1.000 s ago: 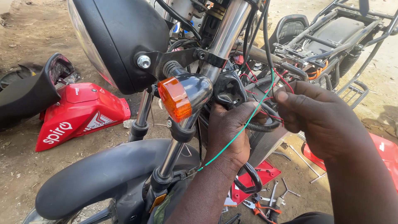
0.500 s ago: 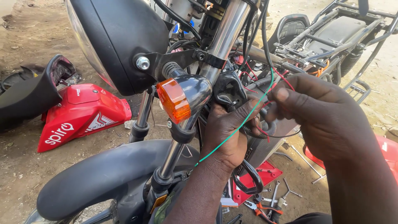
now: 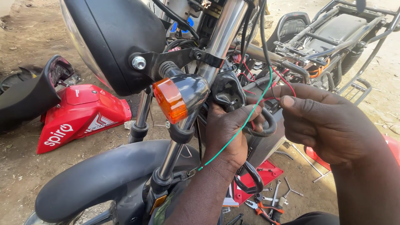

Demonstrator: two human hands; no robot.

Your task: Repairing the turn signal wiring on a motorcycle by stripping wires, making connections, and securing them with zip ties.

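While both hands work at the fork, these relations hold:

Green wire: long axis runs diagonally, from lower left by the left wrist up and right to the frame, crossing over the left hand.
Left hand: curled around the wire bundle just behind the orange turn signal; fingers clenched on the black ribbed sleeve.
Right hand: thumb and forefinger pinched on thin red wires, just right of the green wire and touching the bundle.
Nearer hand: the left lies under the green wire; the right sits just beside its upper part.
Hidden: fingertips of both hands, the wire ends, and the connector behind the chrome fork tube.
Cut off: the headlamp at the top edge.
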